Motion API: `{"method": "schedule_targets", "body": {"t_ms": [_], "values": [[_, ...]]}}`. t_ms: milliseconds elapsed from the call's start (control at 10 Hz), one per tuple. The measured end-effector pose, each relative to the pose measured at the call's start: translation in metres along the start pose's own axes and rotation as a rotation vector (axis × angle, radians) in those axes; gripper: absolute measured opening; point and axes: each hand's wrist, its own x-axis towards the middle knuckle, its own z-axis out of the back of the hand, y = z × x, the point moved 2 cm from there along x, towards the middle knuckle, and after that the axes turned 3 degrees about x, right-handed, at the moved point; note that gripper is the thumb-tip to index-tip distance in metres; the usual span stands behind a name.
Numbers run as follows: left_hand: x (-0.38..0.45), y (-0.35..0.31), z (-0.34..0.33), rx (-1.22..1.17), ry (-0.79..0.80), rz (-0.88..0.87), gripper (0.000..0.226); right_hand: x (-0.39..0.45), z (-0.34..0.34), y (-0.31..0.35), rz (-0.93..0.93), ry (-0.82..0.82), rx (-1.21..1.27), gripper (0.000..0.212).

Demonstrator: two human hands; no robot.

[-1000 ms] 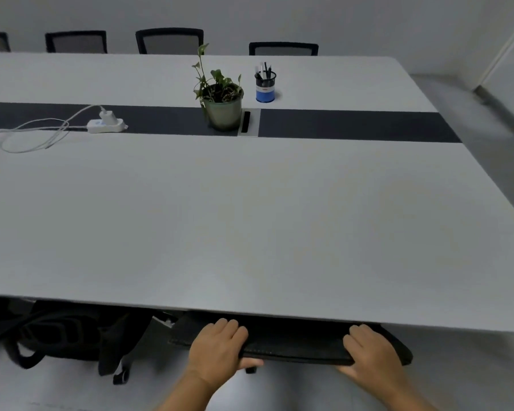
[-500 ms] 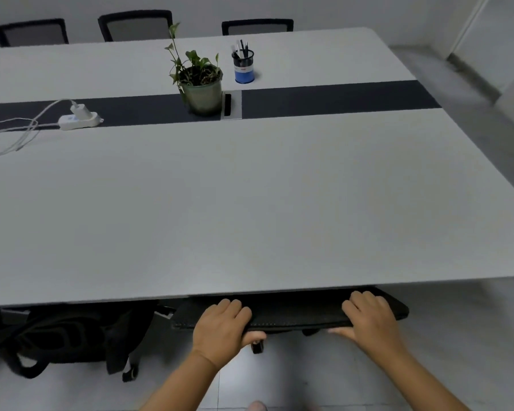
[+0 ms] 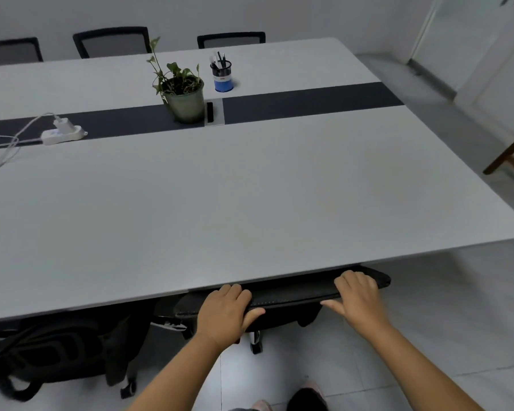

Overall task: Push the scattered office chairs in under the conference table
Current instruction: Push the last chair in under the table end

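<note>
The table [image 3: 250,188] is pale grey with a dark charcoal band [image 3: 309,102] across its middle. The chair back [image 3: 294,295] is black. The plant [image 3: 175,75] has green leaves in a dull green pot [image 3: 186,106]. The pen cup [image 3: 222,74] is black above, blue below. The power strip [image 3: 63,134] is white. The floor [image 3: 428,336] looks light grey, perhaps tiled.

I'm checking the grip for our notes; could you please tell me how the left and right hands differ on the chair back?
The left hand grips the chair back near its left end, fingers over the top and thumb underneath; the right hand sits near the right end, thumb spread out along the rear edge. The left hand lies nearer the camera than the right. Both rest on the top edge at the conference table edge.
</note>
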Motion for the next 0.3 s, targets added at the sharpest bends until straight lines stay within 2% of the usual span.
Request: {"method": "schedule_targets", "body": {"t_ms": [100, 200, 300], "values": [[-0.001, -0.001, 0.006, -0.009, 0.064, -0.012, 0.072, 0.004, 0.008, 0.000, -0.005, 0.142, 0.068, 0.069], [-0.002, -0.005, 0.014, -0.068, 0.103, 0.016, 0.041, 0.006, 0.012, -0.006, -0.004, 0.207, 0.261, 0.065], [-0.015, -0.012, 0.019, -0.253, -0.089, 0.058, 0.020, 0.017, 0.021, -0.019, -0.034, 0.019, 0.403, 0.070]]}}
